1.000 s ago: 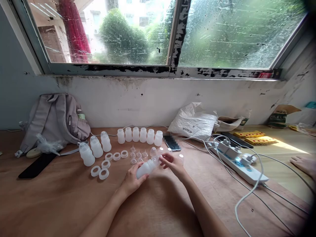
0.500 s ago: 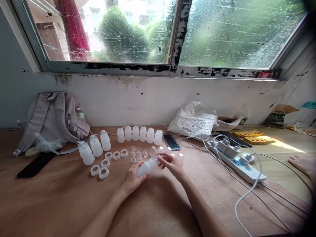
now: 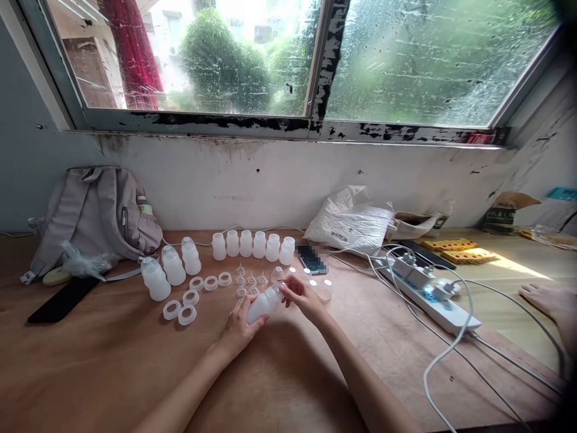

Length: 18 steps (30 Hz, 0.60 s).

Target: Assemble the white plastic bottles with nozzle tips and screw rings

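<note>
Tilted up to the right, a translucent white baby bottle (image 3: 260,307) lies in the grip of my left hand (image 3: 240,320). My right hand (image 3: 303,294) has its fingers closed at the bottle's upper end; whether they pinch a cap there is hidden. Just behind are several clear nipples (image 3: 251,280) and, partly behind the right hand, several domed caps (image 3: 324,290). White screw rings (image 3: 210,283) lie to the left. Several open bottles (image 3: 246,243) stand in a row at the back, and three capped bottles (image 3: 155,278) stand on the left.
A grey backpack (image 3: 103,210) and a black flat item (image 3: 63,300) occupy the left. A phone (image 3: 312,260) and a silver bag (image 3: 351,219) are near the wall. A power strip (image 3: 444,310) with loose white cables sits right. Another person's hand (image 3: 543,300) rests at far right.
The whole view has shifted slightly. Both hands still hold the bottle, and the right fingers stay at its upper end with little visible movement.
</note>
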Tool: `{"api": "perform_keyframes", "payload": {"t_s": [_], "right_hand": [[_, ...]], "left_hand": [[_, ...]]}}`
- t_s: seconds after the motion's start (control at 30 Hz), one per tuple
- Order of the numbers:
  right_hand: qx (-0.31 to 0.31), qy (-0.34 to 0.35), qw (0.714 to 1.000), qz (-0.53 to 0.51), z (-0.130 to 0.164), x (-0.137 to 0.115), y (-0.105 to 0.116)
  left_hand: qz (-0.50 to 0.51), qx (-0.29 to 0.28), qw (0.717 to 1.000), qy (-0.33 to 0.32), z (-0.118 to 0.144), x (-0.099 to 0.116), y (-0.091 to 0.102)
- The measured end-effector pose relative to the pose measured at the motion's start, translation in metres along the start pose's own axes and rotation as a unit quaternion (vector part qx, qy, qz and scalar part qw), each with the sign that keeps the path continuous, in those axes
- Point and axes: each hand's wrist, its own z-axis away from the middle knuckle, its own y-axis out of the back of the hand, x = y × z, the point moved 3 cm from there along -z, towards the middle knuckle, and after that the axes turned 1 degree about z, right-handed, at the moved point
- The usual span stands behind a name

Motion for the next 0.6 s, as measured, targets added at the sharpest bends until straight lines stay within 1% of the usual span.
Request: {"api": "perform_keyframes", "payload": {"t_s": [0.1,0.2,0.33,0.43,0.53,0.6], "right_hand": [[0.005,0.001,1.000,0.021,-0.005,-0.004,-0.004],[0.023,0.021,0.998,0.050,-0.012,-0.009,-0.011],[0.051,0.069,0.992,0.090,-0.018,-0.017,-0.031],[0.060,0.120,0.986,0.101,-0.017,-0.028,-0.048],[0.037,0.161,0.982,0.094,-0.010,-0.039,-0.066],[0.008,0.179,0.979,0.095,-0.003,-0.045,-0.077]], "left_hand": [[-0.003,0.011,1.000,0.007,0.000,0.001,0.001],[-0.004,0.017,1.000,0.021,0.003,-0.001,0.001],[-0.053,0.010,0.997,0.047,0.012,-0.010,0.003],[-0.099,-0.008,0.994,0.047,0.023,-0.015,0.007],[-0.128,-0.029,0.990,0.057,0.031,-0.014,0.013],[-0.141,-0.027,0.985,0.091,0.031,-0.012,0.018]]}}
